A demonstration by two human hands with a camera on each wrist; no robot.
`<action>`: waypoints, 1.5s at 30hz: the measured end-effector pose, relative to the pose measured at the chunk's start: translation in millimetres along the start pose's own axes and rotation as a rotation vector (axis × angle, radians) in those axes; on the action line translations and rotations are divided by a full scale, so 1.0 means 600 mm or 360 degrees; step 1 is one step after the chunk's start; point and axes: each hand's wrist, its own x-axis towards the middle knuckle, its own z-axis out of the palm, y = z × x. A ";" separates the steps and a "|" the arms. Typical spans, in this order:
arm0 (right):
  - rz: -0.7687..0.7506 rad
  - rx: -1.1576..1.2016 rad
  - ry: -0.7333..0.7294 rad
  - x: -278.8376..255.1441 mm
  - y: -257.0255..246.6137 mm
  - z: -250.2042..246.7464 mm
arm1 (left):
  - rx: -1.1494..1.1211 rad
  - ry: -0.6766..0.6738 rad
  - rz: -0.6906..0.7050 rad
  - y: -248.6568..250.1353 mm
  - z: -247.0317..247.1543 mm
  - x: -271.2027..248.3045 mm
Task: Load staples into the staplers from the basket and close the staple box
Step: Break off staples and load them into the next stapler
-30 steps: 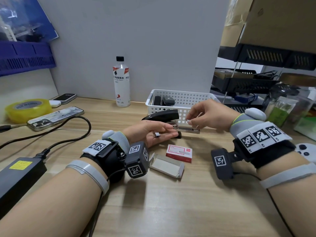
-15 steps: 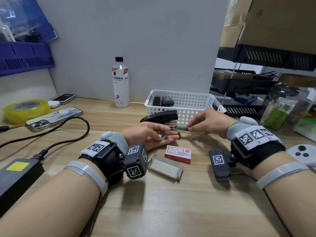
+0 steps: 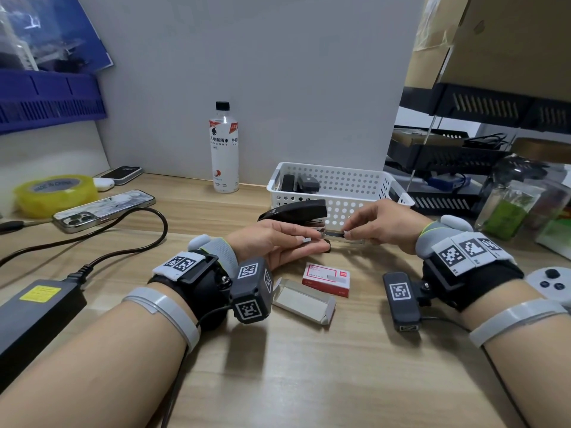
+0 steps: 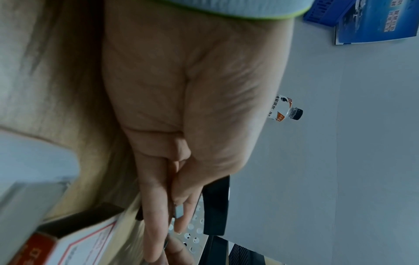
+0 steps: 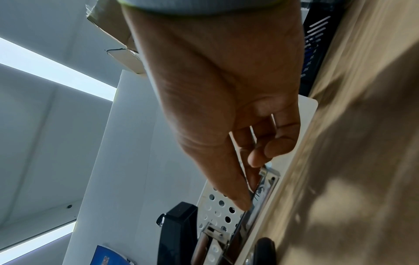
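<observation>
A black stapler (image 3: 295,209) sits with its lid swung up in front of the white basket (image 3: 349,184). Its metal magazine (image 3: 355,239) points right. My left hand (image 3: 304,239) lies palm up, thumb and fingers gripping the stapler's rear. A small staple piece (image 3: 306,240) rests on its fingers, also seen in the left wrist view (image 4: 179,211). My right hand (image 3: 348,232) pinches a staple strip (image 5: 255,192) down in the magazine channel. The red-and-white staple box (image 3: 326,278) lies near me beside its pulled-out white sleeve (image 3: 304,301).
More black staplers (image 3: 301,182) stand in the basket. A water bottle (image 3: 224,149) is behind, a phone (image 3: 105,210), cable and power brick (image 3: 34,313) at left, a controller (image 3: 551,284) and jars at right.
My right hand came down and left from in front of the basket onto the magazine. The stapler and left hand dropped slightly toward the table.
</observation>
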 end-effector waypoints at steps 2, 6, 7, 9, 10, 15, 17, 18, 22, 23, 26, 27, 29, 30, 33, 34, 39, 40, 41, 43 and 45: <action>0.0001 0.0013 0.0000 0.000 0.001 0.000 | 0.0018 0.0013 -0.0004 0.001 0.002 -0.002; -0.0007 0.0042 -0.0005 -0.002 0.000 0.000 | 0.0027 0.0020 -0.0002 0.002 0.006 -0.004; -0.0006 0.0048 -0.0005 -0.003 0.001 0.001 | 0.0032 0.0020 -0.0005 0.003 0.006 -0.005; -0.0008 0.0048 -0.0006 -0.003 0.003 0.002 | 0.0042 0.0023 -0.0003 0.003 0.007 -0.005; -0.0008 0.0045 -0.0009 -0.002 0.004 0.003 | 0.0044 0.0025 0.0000 0.002 0.007 -0.005; -0.0032 0.0004 0.0019 -0.002 0.004 0.002 | 0.0011 0.0060 -0.0011 0.002 0.010 -0.004; -0.0113 0.0027 0.0137 -0.003 -0.003 0.002 | -0.0021 0.0078 -0.0033 0.003 0.012 -0.003; -0.0167 0.0036 0.0188 -0.004 -0.010 0.001 | -0.0043 0.0082 -0.0046 0.004 0.012 -0.003; -0.0402 0.0040 0.0020 -0.022 -0.058 0.009 | -0.0063 0.0082 -0.0079 0.005 0.013 -0.002; -0.0456 -0.0031 -0.0061 -0.030 -0.073 0.015 | -0.0044 0.0071 -0.0084 0.005 0.014 -0.002; -0.0568 -0.0380 -0.0161 -0.049 -0.107 0.034 | -0.0007 0.0012 -0.0084 0.006 0.013 -0.006; -0.0572 -0.0483 -0.0157 -0.053 -0.115 0.038 | 0.0004 -0.0008 -0.0076 0.007 0.012 -0.008; -0.0548 -0.0605 -0.0123 -0.058 -0.124 0.043 | 0.0074 -0.0039 -0.0035 0.010 0.011 -0.008; -0.0538 -0.0643 -0.0094 -0.059 -0.126 0.043 | 0.0113 -0.0056 -0.0011 0.010 0.012 -0.008; -0.0518 -0.0672 -0.0043 -0.059 -0.127 0.043 | 0.0143 -0.0132 0.0025 0.009 0.013 -0.009; -0.0513 -0.0672 -0.0038 -0.060 -0.127 0.043 | 0.0141 -0.0148 0.0034 0.008 0.013 -0.009; -0.0523 -0.0688 0.0022 -0.057 -0.123 0.042 | 0.0210 -0.0158 0.0057 0.006 0.017 -0.013; -0.0521 -0.0692 0.0031 -0.056 -0.122 0.042 | 0.0220 -0.0146 0.0052 0.006 0.018 -0.014; -0.0521 -0.0694 0.0035 -0.056 -0.121 0.042 | 0.0228 -0.0132 0.0046 0.005 0.018 -0.013; -0.0530 -0.0690 0.0047 -0.057 -0.121 0.041 | 0.0236 -0.0111 0.0042 0.004 0.017 -0.012; -0.0550 -0.0667 0.0068 -0.058 -0.122 0.041 | 0.0242 -0.0088 0.0051 0.005 0.017 -0.011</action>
